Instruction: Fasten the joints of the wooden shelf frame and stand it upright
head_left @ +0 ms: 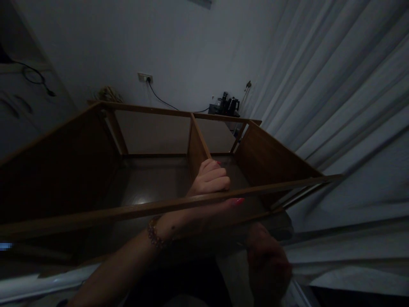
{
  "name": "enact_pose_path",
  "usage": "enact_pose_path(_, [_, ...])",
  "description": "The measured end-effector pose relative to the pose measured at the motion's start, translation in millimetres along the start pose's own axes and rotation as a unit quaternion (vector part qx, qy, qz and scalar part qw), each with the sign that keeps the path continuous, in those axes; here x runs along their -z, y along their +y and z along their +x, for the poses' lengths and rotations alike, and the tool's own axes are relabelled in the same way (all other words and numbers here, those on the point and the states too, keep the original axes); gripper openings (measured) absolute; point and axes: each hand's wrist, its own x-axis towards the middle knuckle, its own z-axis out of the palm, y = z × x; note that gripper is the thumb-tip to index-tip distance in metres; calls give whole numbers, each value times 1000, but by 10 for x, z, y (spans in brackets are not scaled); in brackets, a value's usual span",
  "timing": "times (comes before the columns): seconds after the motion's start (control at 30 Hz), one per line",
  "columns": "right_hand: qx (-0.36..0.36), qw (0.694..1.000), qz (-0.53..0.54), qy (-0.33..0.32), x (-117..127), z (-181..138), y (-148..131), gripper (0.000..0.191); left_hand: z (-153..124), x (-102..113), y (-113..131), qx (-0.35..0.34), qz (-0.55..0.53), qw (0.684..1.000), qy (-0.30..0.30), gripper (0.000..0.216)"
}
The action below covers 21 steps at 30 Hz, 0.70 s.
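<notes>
A wooden cabinet frame (150,205) lies before me, its open side up. My left hand (211,177) reaches under the front rail, its fingers curled over the near end of the middle divider panel (200,138). The thumb shows just below the rail, to the right. Lower right, my right hand (268,260) is closed, dark and blurred below the same rail. A thin, faint streak shows at its left side; what it holds is too dim to name.
Side panels stand at left (57,166) and right (271,153) of the frame. White curtains (351,106) hang close on the right. Behind are a black kettle (233,104), a wall socket (145,78) with a cable, and white cabinets (19,102) at far left.
</notes>
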Motion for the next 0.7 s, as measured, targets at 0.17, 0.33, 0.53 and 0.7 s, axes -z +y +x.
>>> enact_pose_path(0.17, [9,998,-44,-38,-26,-11,-24,55,-12,-7,21,9,-7,1000,11,56])
enact_pose_path(0.33, [1,998,-38,-43,-24,-23,-15,55,-32,-30,-12,5,-3,1000,6,57])
enact_pose_path(0.53, [1,998,-35,-50,-34,-28,-11,54,-50,-62,-32,12,-17,1000,12,54])
enact_pose_path(0.7, [2,998,-45,-50,-64,-29,-1,55,-44,-67,-46,3,-24,1000,11,50])
